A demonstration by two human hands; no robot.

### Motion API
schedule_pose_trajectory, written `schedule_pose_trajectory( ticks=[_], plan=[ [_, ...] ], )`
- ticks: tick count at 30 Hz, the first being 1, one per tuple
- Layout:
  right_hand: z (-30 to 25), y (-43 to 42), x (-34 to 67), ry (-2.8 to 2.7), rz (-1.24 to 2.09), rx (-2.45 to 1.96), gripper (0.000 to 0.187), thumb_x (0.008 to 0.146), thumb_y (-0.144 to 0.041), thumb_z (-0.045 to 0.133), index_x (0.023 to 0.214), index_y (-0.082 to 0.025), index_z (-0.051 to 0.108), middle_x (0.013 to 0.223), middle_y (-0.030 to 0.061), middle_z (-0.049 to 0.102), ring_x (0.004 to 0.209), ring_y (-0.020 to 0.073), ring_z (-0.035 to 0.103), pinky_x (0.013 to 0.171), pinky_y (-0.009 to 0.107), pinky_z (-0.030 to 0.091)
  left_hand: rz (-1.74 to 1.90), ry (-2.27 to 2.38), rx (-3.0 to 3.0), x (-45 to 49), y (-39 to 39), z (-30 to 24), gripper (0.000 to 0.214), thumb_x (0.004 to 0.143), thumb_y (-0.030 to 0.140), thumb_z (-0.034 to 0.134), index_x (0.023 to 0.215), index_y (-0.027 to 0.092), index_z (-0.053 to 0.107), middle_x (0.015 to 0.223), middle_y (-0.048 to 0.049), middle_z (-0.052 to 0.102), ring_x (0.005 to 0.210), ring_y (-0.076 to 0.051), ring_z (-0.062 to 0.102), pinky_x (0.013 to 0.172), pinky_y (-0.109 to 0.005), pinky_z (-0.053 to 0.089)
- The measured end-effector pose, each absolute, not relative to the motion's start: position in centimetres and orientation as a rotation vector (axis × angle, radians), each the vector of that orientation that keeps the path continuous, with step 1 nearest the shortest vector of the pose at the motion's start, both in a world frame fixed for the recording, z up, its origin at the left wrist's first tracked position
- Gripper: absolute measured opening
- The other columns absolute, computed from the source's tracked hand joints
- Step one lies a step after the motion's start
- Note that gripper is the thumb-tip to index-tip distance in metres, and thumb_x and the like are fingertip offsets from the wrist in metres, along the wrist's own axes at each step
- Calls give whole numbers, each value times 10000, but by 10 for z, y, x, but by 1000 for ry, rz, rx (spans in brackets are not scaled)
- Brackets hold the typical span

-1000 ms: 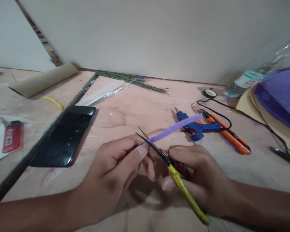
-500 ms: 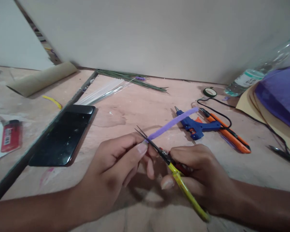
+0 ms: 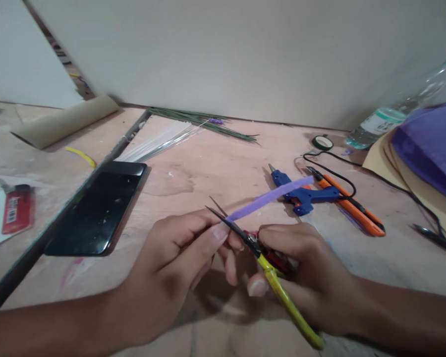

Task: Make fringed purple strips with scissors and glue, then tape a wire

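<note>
Between the thumb and fingers of my left hand (image 3: 188, 248) is pinched the lower end of a narrow purple strip (image 3: 269, 199), which looks like paper. The strip slants up to the right, its free end over the glue gun. My right hand (image 3: 301, 275) is closed on a pair of scissors (image 3: 275, 277) with a yellow handle; their other handle is mostly hidden by my fingers. The dark blades are slightly parted and lie across the strip close to my left thumb. Whether they have cut into it cannot be seen.
A blue glue gun (image 3: 305, 194) and an orange box cutter (image 3: 357, 208) lie to the right, near green tape (image 3: 322, 142), a bottle (image 3: 379, 124) and purple sheets (image 3: 431, 144). Leftward are a phone (image 3: 100, 210), red lighter (image 3: 18, 210) and cardboard tube (image 3: 67, 121). Green wires (image 3: 204, 123) lie behind.
The strip's free end has dipped a little and shifted right. The scissor blades have moved slightly against the strip, and the yellow handle has dropped a little. My left hand has hardly moved.
</note>
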State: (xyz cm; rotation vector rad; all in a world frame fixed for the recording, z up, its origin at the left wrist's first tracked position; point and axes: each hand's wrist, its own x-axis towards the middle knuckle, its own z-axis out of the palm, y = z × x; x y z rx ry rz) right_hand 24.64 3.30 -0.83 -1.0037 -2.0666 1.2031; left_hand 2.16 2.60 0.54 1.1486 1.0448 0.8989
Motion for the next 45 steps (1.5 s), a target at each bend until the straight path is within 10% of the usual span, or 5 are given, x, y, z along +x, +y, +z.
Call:
schedule_pose_trajectory(
  ticks=[11, 45],
  plan=[
    [-9, 33, 248, -2019, 1381, -936, 468, 1029, -602, 712, 845, -174, 751, 784, 15, 701, 681, 129, 607, 658, 261, 453, 935, 951, 1133, 22, 27, 6, 288, 1001, 240, 663, 751, 177, 790, 629, -11, 759, 476, -64, 506, 424, -143, 339],
    [-10, 35, 247, -2069, 1272, -1008, 621, 1008, -701, 678, 720, -151, 692, 641, -26, 513, 584, 103, 434, 570, 277, 337, 936, 1010, 1256, 18, 27, 7, 345, 1032, 248, 608, 728, 187, 760, 633, -5, 758, 479, -72, 503, 424, -165, 331]
  ],
)
